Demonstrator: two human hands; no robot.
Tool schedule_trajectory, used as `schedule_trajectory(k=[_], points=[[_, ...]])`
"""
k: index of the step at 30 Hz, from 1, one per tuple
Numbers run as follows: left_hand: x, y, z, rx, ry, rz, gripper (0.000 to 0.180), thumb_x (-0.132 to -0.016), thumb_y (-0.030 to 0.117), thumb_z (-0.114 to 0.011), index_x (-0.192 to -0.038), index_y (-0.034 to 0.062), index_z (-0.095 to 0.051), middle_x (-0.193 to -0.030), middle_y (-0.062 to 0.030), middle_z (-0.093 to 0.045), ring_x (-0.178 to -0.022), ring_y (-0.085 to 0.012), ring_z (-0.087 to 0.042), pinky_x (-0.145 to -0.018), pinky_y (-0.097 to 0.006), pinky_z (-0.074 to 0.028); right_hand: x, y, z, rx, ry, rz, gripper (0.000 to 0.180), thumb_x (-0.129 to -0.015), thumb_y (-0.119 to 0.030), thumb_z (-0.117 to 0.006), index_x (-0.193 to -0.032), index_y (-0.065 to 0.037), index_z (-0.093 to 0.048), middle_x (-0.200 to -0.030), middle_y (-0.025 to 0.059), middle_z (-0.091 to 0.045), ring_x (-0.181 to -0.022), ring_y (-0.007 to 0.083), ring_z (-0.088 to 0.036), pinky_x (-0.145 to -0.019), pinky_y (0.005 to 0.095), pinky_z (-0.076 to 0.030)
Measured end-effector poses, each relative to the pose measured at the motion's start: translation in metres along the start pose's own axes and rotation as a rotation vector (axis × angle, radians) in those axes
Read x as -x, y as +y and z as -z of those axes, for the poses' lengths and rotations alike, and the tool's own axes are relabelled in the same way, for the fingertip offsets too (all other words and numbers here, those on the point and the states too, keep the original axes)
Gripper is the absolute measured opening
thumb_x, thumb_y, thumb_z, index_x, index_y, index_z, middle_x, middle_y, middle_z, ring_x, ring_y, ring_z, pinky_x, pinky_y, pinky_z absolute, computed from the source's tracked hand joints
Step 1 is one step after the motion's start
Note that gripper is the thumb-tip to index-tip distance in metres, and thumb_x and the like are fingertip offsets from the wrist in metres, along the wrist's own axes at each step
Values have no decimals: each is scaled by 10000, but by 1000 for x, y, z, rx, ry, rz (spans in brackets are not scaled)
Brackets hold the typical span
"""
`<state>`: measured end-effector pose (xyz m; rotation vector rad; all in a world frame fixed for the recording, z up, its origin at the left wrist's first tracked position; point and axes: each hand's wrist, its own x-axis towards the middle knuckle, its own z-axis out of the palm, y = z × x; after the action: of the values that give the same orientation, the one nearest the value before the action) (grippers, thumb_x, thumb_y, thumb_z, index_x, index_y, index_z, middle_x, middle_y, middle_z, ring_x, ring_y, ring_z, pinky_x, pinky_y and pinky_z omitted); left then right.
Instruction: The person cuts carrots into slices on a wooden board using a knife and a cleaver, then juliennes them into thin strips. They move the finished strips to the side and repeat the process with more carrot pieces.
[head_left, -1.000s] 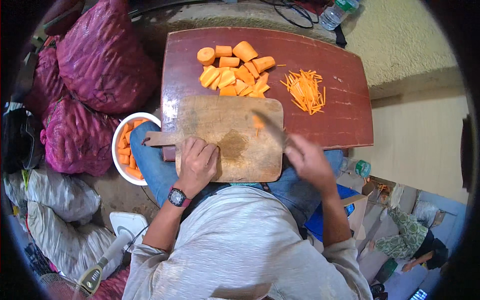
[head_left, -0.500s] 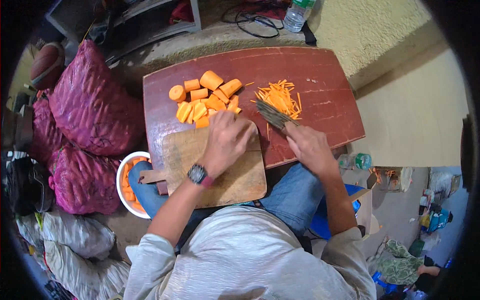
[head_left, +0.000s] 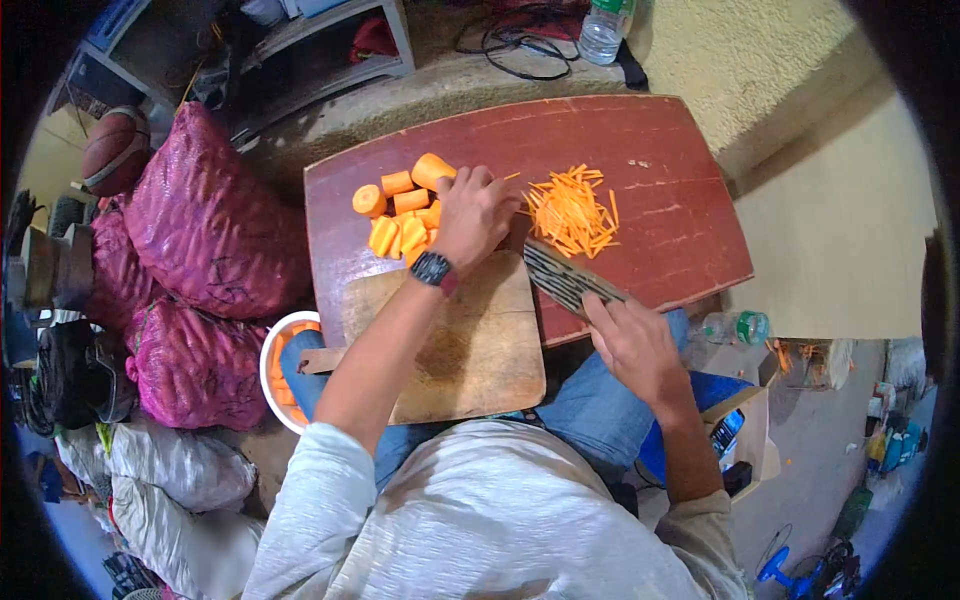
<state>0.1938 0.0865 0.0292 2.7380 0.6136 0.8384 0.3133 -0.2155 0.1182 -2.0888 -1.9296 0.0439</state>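
On the red table top, my left hand (head_left: 474,222) reaches over the right side of a group of orange carrot chunks (head_left: 410,199). Its fingers are bent downward and cover the pieces beneath, so what they hold is hidden. My right hand (head_left: 636,345) grips a wide-bladed knife (head_left: 565,278) with dark and pale streaks on its blade. The blade slants up and left, beside the right edge of a wooden cutting board (head_left: 470,345). Beyond the blade lies a heap of thin carrot sticks (head_left: 572,208). The board rests partly on the table and partly over my lap.
A white tub (head_left: 270,385) of carrot pieces stands left of my leg. Full pink mesh sacks (head_left: 215,230) crowd the left. At right are a plastic bottle (head_left: 735,327) and a cardboard box (head_left: 765,440). A yellow wall (head_left: 745,80) borders the far right.
My left hand has moved from the board's far edge up onto the carrot chunks. The knife has drawn back from the carrot sticks toward me, its blade face now showing. The view has shifted slightly.
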Motion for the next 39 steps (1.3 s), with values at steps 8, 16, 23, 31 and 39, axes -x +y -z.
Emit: schedule_trajectory(k=[8, 16, 23, 31, 39], points=[[54, -44, 47, -210, -80, 183, 410, -879, 344, -856, -1196, 90, -803, -1196, -131, -713, -1185, -344, -616, -989, -545, -405, 13, -52, -16, -361, -6, -142, 412, -973, -153, -792, -1347, -20, -684, -1062, 205, -774, -933, 396, -784, -772, 491, -640], [54, -52, 28, -150, -78, 259, 397, -854, 209, -838, -1228, 78, -807, -1207, -142, -719, -1205, -342, -619, -1000, -545, -389, 6, -77, -33, -419, 80, -64, 450, -945, -104, -806, -1372, -8, -702, -1010, 202, -770, -903, 392, -775, -739, 483, -619], [59, -50, 42, 201, 57, 426, 213, -880, 50, -799, -1090, 26, -820, -1024, -141, -738, -990, -298, -695, -905, -466, -494, 10, -80, -27, -433, -38, -149, 433, -976, -136, -792, -1375, -7, -684, -1160, 241, -791, -1002, 420, -791, -816, 492, -647], [84, -54, 65, 418, 31, 589, 286, -931, 74, -849, -1199, 15, -770, -1057, -138, -683, -957, -263, -689, -851, -406, -548, 10, -76, -34, -613, 43, -312, 409, -961, -115, -807, -1350, -30, -713, -1025, 244, -777, -950, 434, -789, -780, 482, -619], [72, -45, 56, -54, -113, 284, 480, -870, 231, -861, -1331, 125, -779, -1228, -131, -648, -1206, -330, -583, -1002, -521, -414, 9, -83, -38, -620, 11, -350, 380, -966, -79, -791, -1336, -29, -721, -1040, 249, -778, -967, 428, -794, -787, 470, -617]])
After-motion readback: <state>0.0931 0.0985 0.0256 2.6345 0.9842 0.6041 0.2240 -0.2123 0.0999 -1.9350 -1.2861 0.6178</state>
